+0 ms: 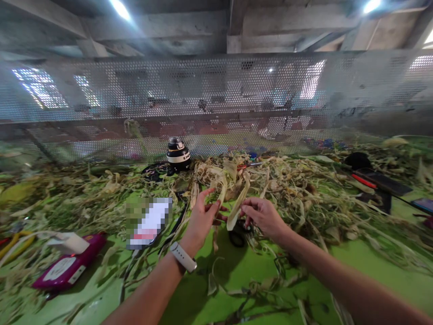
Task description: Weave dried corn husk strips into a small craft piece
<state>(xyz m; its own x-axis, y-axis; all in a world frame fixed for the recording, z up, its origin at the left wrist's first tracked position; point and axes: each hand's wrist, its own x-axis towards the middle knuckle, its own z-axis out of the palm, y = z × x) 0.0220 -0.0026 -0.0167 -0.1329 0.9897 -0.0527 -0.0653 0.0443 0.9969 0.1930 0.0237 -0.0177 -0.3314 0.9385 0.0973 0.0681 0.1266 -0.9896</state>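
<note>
My left hand (199, 221), wearing a white-banded watch (183, 256), is closed with a narrow pale dried husk strip (223, 189) between thumb and fingers. Facing it, my right hand (262, 215) pinches a wider yellowish husk strip (238, 205), which slants upward. Both hands are over the front edge of a heap of dried husks (280, 180) on a green tabletop (253, 275). Just below the right fingers lie scissors with black handle loops (237, 238), partly covered by the strip and hand.
Left of my hands lie a phone with a blurred screen (151, 221) and a purple box with a white plug (71, 266). A black-and-white jar-shaped object (178, 154) stands behind, before a perforated metal panel (209, 90). Dark devices (384, 180) lie at right among loose husks.
</note>
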